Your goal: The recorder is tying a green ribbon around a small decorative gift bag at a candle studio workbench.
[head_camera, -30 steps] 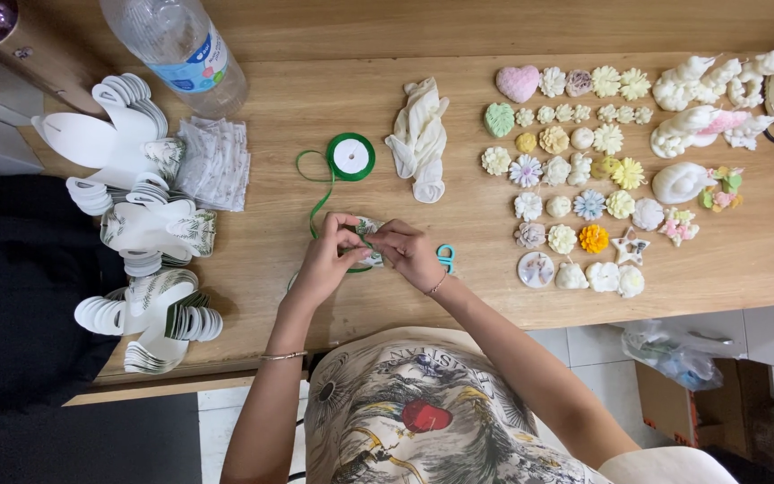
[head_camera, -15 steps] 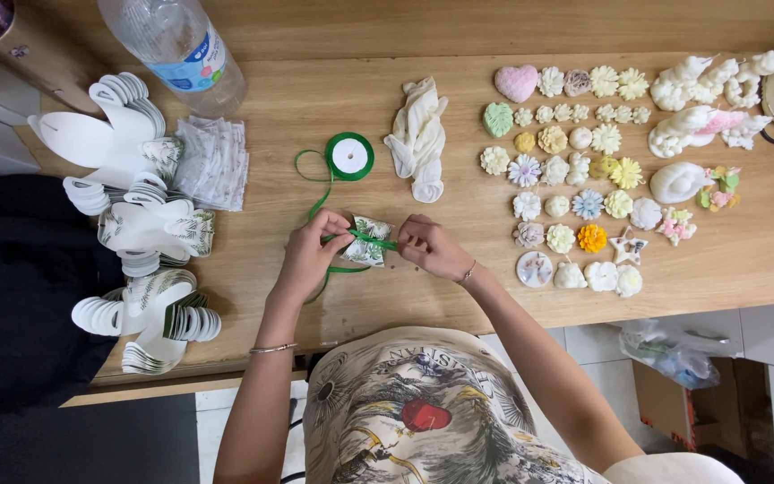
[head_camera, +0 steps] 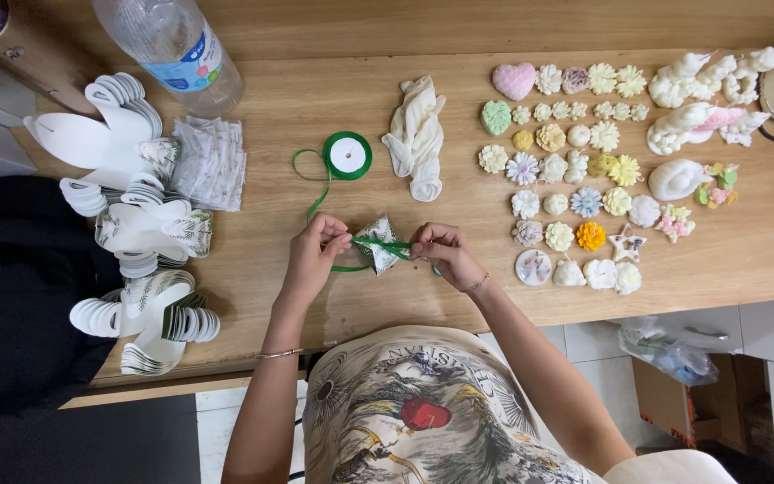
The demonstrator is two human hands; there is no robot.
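Fingers of the left hand (head_camera: 313,254) are pinched together on one end of a thin green ribbon (head_camera: 385,244), while those of the right hand (head_camera: 443,253) pinch its other end, so the ribbon runs taut between the two hands. Between them, on the wooden table (head_camera: 423,305) near its front edge, sits a small packet (head_camera: 378,242), white with a grey-green leafy print, its top gathered into points. The ribbon crosses over the packet, and a loop of it lies just under the packet on the wood. Both wrists rest low over the table.

Just beyond the left hand lies a spool of green ribbon (head_camera: 348,155) with a white centre, a loose tail trailing from it toward the hands. Beside the spool is a crumpled cream cloth (head_camera: 417,139). Further right, small moulded flowers (head_camera: 566,161) in pastel colours lie in rows, with a pink heart at their far corner. To the left stand stacks of flat white cut-outs (head_camera: 127,224), some with the same leafy print, and a clear plastic bottle (head_camera: 176,45) lies at the far edge
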